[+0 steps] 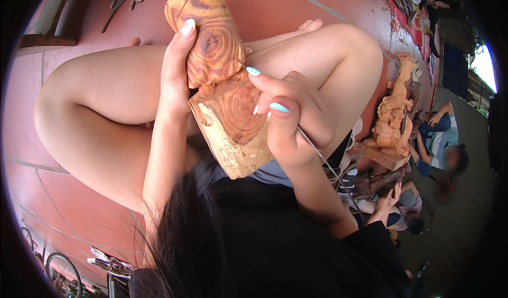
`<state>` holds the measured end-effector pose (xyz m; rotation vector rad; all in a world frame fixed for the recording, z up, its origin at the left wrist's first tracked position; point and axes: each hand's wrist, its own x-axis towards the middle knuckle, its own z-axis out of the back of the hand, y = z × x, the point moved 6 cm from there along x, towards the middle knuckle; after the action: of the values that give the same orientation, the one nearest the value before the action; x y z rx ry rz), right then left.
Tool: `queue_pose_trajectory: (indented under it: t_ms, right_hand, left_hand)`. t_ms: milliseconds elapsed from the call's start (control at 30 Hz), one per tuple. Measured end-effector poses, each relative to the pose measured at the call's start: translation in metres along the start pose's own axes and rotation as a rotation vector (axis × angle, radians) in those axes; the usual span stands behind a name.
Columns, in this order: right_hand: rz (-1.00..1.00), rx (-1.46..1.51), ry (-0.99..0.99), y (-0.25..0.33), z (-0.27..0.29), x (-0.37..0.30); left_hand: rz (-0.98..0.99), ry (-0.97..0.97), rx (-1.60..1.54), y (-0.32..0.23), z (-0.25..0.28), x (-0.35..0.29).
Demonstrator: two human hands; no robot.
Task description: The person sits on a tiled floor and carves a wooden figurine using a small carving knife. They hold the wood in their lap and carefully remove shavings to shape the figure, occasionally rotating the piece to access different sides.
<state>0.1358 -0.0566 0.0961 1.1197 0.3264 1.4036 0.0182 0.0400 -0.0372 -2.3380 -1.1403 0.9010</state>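
Note:
A carved wooden figure (211, 41) with swirling brown grain lies tilted over my lap, its pale rough-edged block base (233, 131) toward me. My left hand (179, 60) is wrapped round its left side, thumb on the carved upper part. At the right edge of the base, my right hand (296, 110) is closed on a thin metal rod-like tool (323, 160). The rod runs back from the fist toward my right forearm. Its working end is hidden by my fingers, close to the groove between figure and base.
My bent bare legs (95, 123) frame the work on a red tiled floor (69, 197). Small tools (115, 12) lie at the far left. To the right stands a large ornate wood carving (392, 113), with other people (442, 139) seated beyond it. A bicycle (62, 271) is at the lower left.

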Motion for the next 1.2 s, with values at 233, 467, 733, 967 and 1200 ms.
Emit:
queue_pose_trajectory:
  t_ms: [233,467,733,967,1200]
  right_hand:
    - [0.027,0.009,-0.003,-0.005,-0.003,0.006]
    - [-0.002,-0.041,0.015,-0.001,0.001,0.009]
    - [0.017,-0.013,-0.006,0.001,-0.001,0.009]
    - [0.079,-0.092,0.031,0.007,0.000,0.004]
    - [0.070,-0.114,0.095,0.011,0.004,-0.001]
  left_hand:
    - [0.032,0.063,0.054,0.002,-0.005,-0.003]
    - [0.046,0.115,-0.010,0.008,0.002,0.003]
    - [0.014,0.096,0.008,0.007,-0.002,0.003]
    - [0.011,0.103,0.029,0.009,-0.003,0.004]
    - [0.016,0.071,-0.003,0.006,-0.009,0.001]
